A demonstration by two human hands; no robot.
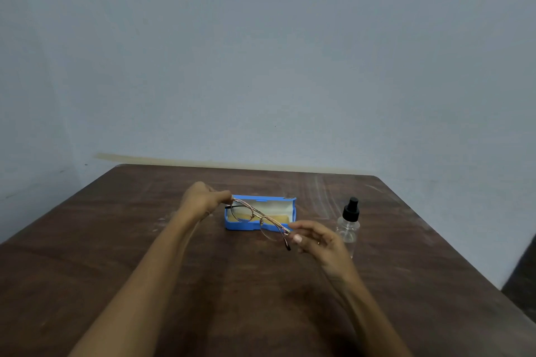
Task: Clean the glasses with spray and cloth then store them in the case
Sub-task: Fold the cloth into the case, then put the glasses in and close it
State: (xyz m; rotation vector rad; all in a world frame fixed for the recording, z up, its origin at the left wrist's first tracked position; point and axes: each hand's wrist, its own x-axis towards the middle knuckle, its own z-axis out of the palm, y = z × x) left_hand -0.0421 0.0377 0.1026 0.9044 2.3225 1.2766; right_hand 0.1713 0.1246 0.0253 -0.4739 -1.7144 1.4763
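Thin gold-rimmed glasses (262, 219) hang tilted in the air just above an open blue case (291, 207) on the brown table. My left hand (201, 197) pinches the frame's left end near the hinge. My right hand (314, 238) holds the right end, thumb and fingers at the hinge, with the dark temple tip pointing down. Inside the case lies a yellow cloth (278, 218) against a pale lining. A clear spray bottle (349, 224) with a black nozzle stands upright right of the case, just behind my right hand.
The wooden table (116, 240) reaches to a pale blue wall at the back. Its right edge falls away at the far right, with dark floor beyond. My forearms cross the near part of the tabletop.
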